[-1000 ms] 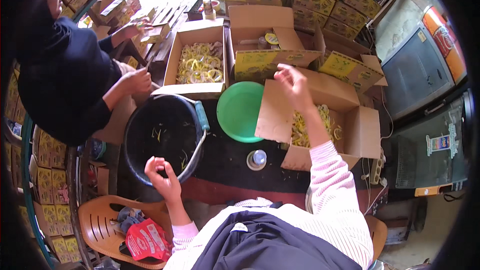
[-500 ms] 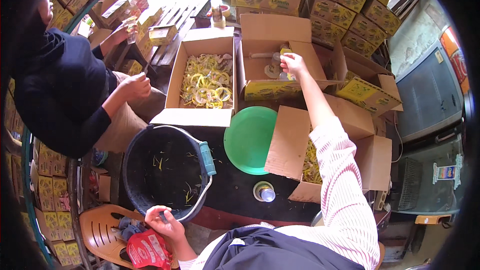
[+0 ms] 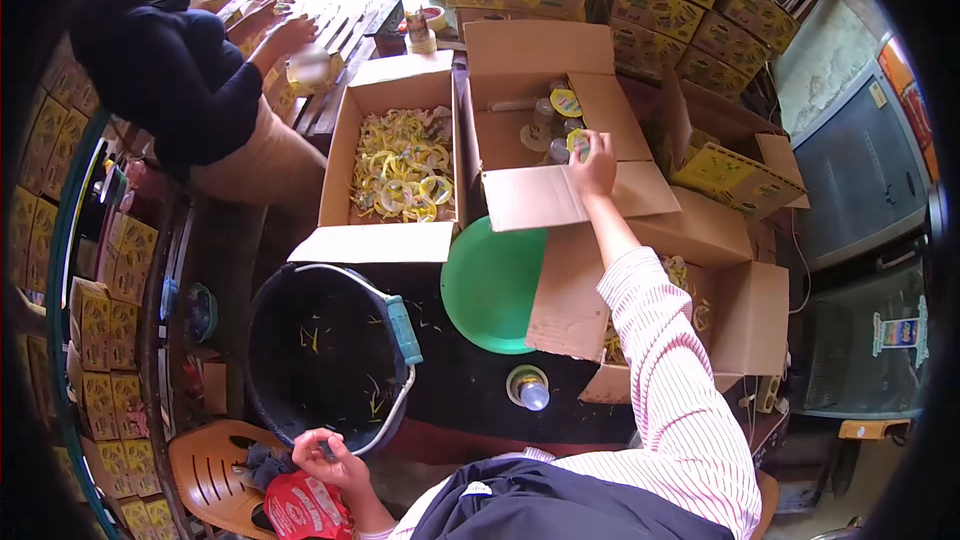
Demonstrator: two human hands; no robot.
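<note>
My right hand (image 3: pixel 593 165) reaches into the middle cardboard box (image 3: pixel 510 200), fingers around a clear cup (image 3: pixel 577 143) with a yellow-green lid, among similar cups (image 3: pixel 548 112). My left hand (image 3: pixel 325 458) is low at the near rim of the dark bucket (image 3: pixel 265 340), fingers loosely curled and apart, nothing visible in them. The bucket holds a few yellow shreds. A green basin (image 3: pixel 485 295) lies right of it, partly under the flap of a right-hand box (image 3: pixel 755 315) of yellow strips. Another box (image 3: pixel 335 170) holds yellow rings and strips. A small cup (image 3: pixel 535 395) stands on the dark surface.
A co-worker (image 3: pixel 175 80) in dark top stands at left, hands out over small cartons. Stacked yellow cartons (image 3: pixel 650 5) rise at back and left (image 3: pixel 95 405). A glass cabinet (image 3: pixel 860 340) is at right, an orange chair (image 3: pixel 205 470) with red bag (image 3: pixel 305 505) at lower left.
My right hand has moved into the middle box and closed on a cup; that box's front flap has folded outward. My left hand has lowered. The co-worker has moved away toward the back.
</note>
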